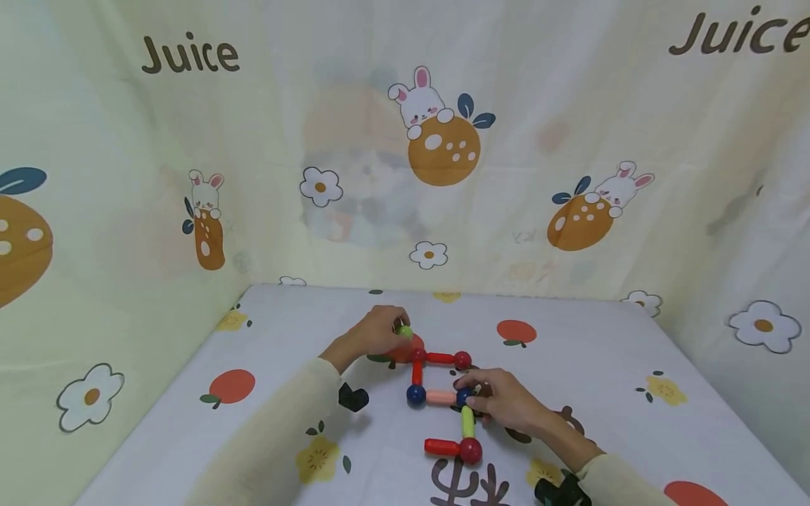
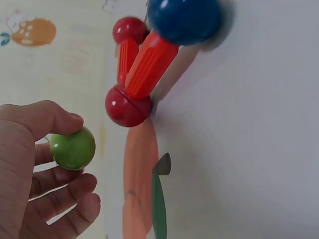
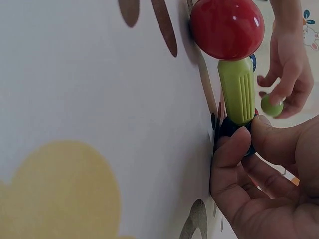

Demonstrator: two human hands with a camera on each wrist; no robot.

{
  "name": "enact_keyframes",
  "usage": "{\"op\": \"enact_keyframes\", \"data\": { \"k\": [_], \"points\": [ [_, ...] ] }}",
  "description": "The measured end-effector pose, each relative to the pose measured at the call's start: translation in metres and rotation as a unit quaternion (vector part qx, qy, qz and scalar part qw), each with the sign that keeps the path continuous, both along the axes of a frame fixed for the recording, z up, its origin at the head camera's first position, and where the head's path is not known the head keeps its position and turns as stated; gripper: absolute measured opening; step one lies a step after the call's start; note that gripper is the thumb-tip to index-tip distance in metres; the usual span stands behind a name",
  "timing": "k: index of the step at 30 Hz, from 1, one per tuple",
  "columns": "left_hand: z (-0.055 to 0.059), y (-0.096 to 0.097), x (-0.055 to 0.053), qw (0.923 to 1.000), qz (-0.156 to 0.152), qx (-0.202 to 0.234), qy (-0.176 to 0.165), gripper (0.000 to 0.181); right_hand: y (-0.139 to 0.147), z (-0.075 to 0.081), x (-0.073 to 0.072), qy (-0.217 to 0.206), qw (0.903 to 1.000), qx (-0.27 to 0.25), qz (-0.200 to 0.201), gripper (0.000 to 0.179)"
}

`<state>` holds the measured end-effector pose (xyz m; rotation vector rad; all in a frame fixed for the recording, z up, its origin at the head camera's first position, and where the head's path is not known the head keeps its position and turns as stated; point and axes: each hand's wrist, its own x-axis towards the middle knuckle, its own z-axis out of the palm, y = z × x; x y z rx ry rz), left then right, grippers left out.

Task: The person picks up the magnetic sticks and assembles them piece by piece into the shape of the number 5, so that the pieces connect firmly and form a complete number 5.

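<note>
My left hand (image 1: 382,330) pinches a green ball (image 2: 73,148) between thumb and fingers, raised just off the chain of balls and rods. On the table lies that chain: a red rod (image 1: 440,358) between two red balls, another red rod down to a blue ball (image 1: 415,395), then a pink rod (image 1: 441,398) to a second blue ball (image 1: 464,397). My right hand (image 1: 506,399) holds this second blue ball, its fingers partly hiding it. From there a yellow-green rod (image 3: 238,92) leads to a red ball (image 3: 228,27), with one more red rod (image 1: 441,447) on its left.
A white cloth printed with fruit and flowers covers the table (image 1: 563,330). Cream printed curtains (image 1: 354,232) stand at the back and both sides. Dark straps or devices sit at the left wrist (image 1: 353,398) and right wrist (image 1: 563,490).
</note>
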<state>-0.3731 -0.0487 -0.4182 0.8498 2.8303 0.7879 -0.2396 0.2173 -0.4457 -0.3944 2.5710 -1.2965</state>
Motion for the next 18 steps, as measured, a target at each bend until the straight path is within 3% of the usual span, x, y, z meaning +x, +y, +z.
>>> {"op": "enact_keyframes", "data": {
  "k": [8, 13, 18],
  "points": [
    [0.016, -0.014, 0.032, 0.9989, -0.046, 0.004, 0.001, 0.026, -0.001, 0.002, 0.000, -0.005, 0.9999, 0.005, -0.009, 0.029],
    [0.021, -0.019, 0.050, 0.9982, -0.059, 0.001, 0.014, 0.023, -0.002, 0.001, -0.001, -0.004, 1.0000, 0.004, -0.004, 0.029],
    [0.023, -0.021, 0.064, 0.9955, -0.091, 0.022, 0.011, 0.021, -0.001, 0.002, 0.000, 0.000, 1.0000, 0.003, 0.001, 0.029]
  ]
}}
